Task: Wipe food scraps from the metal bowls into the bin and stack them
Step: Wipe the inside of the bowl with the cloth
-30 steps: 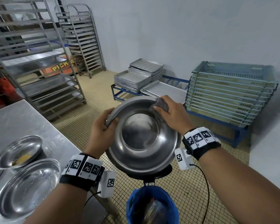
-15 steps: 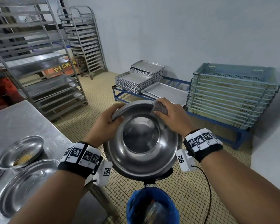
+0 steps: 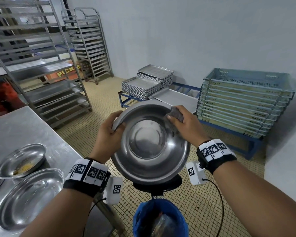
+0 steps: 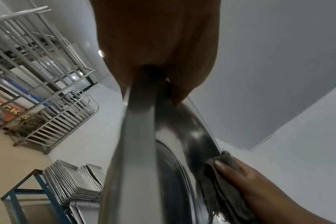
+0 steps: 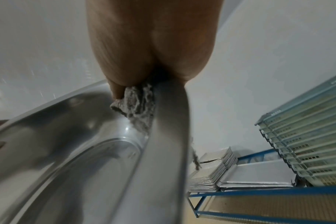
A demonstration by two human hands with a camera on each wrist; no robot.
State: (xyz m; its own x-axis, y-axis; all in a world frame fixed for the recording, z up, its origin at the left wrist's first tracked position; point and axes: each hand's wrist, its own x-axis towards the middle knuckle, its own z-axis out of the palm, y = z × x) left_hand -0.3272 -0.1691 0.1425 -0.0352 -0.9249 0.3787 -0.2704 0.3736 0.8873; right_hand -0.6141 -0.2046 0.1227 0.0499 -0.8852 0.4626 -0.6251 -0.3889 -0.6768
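I hold a large metal bowl (image 3: 149, 144) tilted toward me over the bin (image 3: 161, 218), which has a blue liner. My left hand (image 3: 109, 134) grips the bowl's left rim (image 4: 138, 121), thumb inside. My right hand (image 3: 183, 122) pinches a grey cloth (image 3: 176, 114) over the upper right rim; the cloth (image 5: 138, 106) lies against the bowl's inner wall (image 5: 67, 136). On the steel table (image 3: 15, 127) at the left sit a bowl with yellow scraps (image 3: 20, 161) and a shallower empty bowl (image 3: 29, 197). The cloth (image 4: 219, 189) also shows in the left wrist view.
A black stand (image 3: 157, 183) sits under the held bowl, above the bin. Stacked metal trays (image 3: 143, 84) and stacked plastic crates (image 3: 243, 100) stand on blue frames by the wall. Tall tray racks (image 3: 41, 65) stand at the left. Tiled floor lies between.
The right hand with the cloth has slid a little along the upper right rim. The bowl has tipped slightly more toward me; the left hand keeps its grip.
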